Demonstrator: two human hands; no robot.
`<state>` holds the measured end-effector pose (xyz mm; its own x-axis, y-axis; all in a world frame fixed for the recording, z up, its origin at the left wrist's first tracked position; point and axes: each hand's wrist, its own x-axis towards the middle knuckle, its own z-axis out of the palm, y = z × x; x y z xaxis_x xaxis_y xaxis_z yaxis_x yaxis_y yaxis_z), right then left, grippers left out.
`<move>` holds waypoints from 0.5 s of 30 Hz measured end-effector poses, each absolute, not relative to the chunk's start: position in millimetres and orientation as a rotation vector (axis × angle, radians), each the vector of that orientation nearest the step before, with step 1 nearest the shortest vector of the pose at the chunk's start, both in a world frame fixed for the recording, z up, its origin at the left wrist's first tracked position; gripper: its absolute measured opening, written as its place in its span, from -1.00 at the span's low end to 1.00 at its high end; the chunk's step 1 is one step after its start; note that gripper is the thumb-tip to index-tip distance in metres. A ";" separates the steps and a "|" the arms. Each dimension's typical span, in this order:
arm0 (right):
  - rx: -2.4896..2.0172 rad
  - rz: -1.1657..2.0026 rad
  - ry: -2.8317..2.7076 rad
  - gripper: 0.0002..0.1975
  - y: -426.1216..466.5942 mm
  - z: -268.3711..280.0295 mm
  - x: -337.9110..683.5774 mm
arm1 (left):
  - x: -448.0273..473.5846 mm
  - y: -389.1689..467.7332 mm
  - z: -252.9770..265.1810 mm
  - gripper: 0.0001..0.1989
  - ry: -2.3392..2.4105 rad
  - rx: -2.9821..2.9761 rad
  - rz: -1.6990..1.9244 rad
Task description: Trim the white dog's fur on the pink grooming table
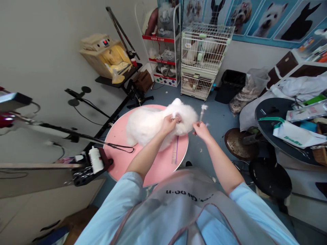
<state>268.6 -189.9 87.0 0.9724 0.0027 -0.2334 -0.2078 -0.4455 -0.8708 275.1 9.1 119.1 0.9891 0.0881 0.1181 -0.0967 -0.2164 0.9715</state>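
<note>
Left hand [170, 121] clenched in white dog's [153, 124] head fur, right hand [200, 128] pinching fluff-loaded tool [202, 115] — coat looks mostly done, comb [175, 154] idle on pink surface [120, 134].

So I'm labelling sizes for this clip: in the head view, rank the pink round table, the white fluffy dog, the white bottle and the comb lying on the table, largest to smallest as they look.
1. Pink round table
2. White fluffy dog
3. and 4. White bottle and comb: too close to rank; the comb looks longer but far thinner, and the bottle sits nearer the camera.
</note>
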 end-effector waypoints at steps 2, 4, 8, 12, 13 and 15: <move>-1.881 0.356 0.098 -0.75 -201.2 76.6 254.9 | 277.0 13.1 122.4 -0.85 0.009 1.743 0.211; -1.853 0.430 -0.006 -0.66 -212.0 67.0 232.5 | 279.0 15.2 124.6 -0.84 -0.007 1.707 0.229; -2.139 0.446 -0.257 -0.82 -219.6 65.0 196.2 | 282.9 14.4 126.7 -0.72 -0.065 1.657 0.226; -2.448 0.402 -0.520 -0.90 -215.4 85.7 206.3 | 283.3 11.8 128.1 -0.63 -0.112 1.646 0.188; -2.490 0.392 -0.553 -0.85 -214.6 91.6 214.4 | 282.8 11.2 128.2 -0.62 -0.116 1.642 0.177; -2.560 0.353 -0.613 -0.67 -214.5 102.5 233.5 | 281.3 10.4 128.3 -0.59 -0.111 1.621 0.165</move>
<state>233.5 -214.5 102.5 0.8663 0.4814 -0.1335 0.3573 -0.7838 -0.5078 281.3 10.4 128.3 0.9842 0.0294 0.1745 -0.1726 -0.0579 0.9833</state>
